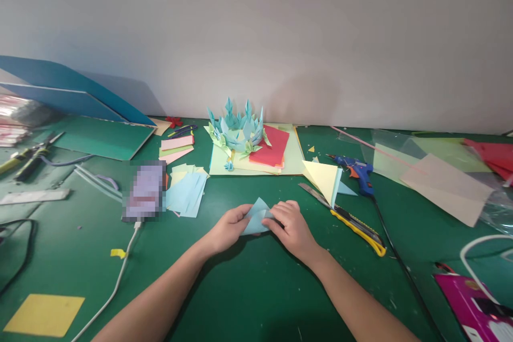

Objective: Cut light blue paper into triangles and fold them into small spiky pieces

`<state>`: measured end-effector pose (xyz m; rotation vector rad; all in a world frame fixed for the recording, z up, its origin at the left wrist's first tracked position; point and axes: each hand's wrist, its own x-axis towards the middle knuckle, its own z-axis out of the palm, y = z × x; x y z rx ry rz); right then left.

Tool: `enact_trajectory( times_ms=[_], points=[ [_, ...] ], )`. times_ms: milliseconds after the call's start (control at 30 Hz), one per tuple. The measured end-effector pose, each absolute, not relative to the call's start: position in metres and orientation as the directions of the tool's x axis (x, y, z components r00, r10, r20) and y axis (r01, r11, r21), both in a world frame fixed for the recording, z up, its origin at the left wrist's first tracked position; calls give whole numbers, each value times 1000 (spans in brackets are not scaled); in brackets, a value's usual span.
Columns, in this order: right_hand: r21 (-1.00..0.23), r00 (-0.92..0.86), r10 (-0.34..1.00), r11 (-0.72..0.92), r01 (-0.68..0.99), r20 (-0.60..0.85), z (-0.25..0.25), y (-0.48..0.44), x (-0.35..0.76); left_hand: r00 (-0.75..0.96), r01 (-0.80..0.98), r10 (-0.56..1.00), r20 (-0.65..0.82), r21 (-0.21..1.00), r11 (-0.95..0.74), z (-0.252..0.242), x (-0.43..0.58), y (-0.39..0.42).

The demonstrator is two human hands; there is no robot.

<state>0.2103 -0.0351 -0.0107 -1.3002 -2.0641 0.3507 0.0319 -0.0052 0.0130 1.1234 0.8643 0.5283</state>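
Low over the green table, a partly folded piece of light blue paper (pixel 256 220) is held between both hands. My left hand (pixel 231 227) grips its left side, thumb on top. My right hand (pixel 290 224) pinches the right edge, its thumb pressed on the paper. Some fingers are hidden under the sheet. Beyond the hands stands a ring of folded blue and green paper (pixel 240 136), shaped like a crown with upright points. Left of my left hand lies a fanned stack of blue paper slips (pixel 188 192). Folded yellow and blue paper (pixel 323 179) lies right of my right hand.
A yellow utility knife (pixel 358 230) lies on the right with its blade out, beside a blue glue gun (pixel 360 173) with a black cord. A phone (pixel 145 191) on a white cable is at left. Pliers (pixel 38 157) and a blue folder (pixel 100 112) sit farther left.
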Motion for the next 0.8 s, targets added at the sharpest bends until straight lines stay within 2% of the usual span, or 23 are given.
enact_trajectory(
  times_ms=[133,267,400,500,567,600,700,800],
  points=[
    [-545,-253,885,444,711,391,-10,-35,210,548,173,802,-238,970,169,12,32,-9],
    [-543,-205,884,426,723,421,-10,-36,211,479,350,861,-169,937,-11,7,34,-10],
    [-645,-104,882,412,643,459,-12,-38,212,437,321,878,-197,946,52,7,37,-8],
    [-789,120,867,374,488,485,-19,-38,212,379,137,892,-245,969,208,9,39,-8],
    [-875,234,877,324,358,421,-24,-36,209,317,-21,903,-288,950,311,12,41,-9],
    [-912,232,900,304,277,370,-25,-35,208,294,-77,907,-303,938,338,13,42,-11],
    [-988,46,987,150,37,151,-22,-36,200,261,-165,917,-302,922,351,16,47,-17],
    [-997,-47,998,-44,-57,-41,-10,-40,194,263,-180,910,-319,911,372,15,50,-23]
  ],
)
